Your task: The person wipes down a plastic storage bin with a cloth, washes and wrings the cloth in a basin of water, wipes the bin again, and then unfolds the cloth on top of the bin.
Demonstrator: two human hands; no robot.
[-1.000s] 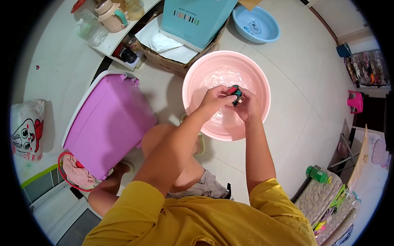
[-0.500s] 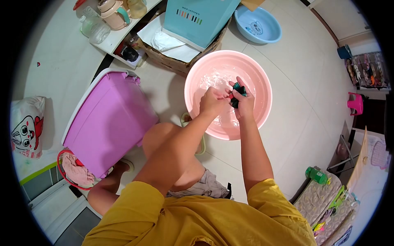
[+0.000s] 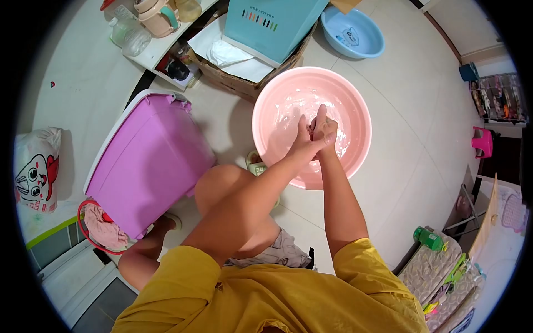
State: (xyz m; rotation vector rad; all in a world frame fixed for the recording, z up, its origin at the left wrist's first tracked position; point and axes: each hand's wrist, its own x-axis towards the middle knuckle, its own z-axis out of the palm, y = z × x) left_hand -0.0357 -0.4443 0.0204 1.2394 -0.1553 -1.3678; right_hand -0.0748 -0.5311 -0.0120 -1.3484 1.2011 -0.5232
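Over the pink basin [image 3: 353,91], which has clear water in it, my two hands are pressed together. My left hand [image 3: 305,145] lies across the palm side of my right hand [image 3: 326,126], its thumb pointing up. Both hands are closed against each other, and whatever lies between the palms is hidden. Only a narrow dark gap shows between the fingers. The hands are above the middle of the basin, and the water glints around them.
A purple storage bin [image 3: 144,161] stands tipped at the left. Behind the basin are a cardboard box [image 3: 233,83] with a teal box [image 3: 269,33] in it and a blue basin [image 3: 373,44]. A low table [image 3: 427,272] with a green bottle [image 3: 428,238] is at the right.
The small dark green and red thing that showed in my right hand is now out of sight. My left hand has moved right and closed against the right one.
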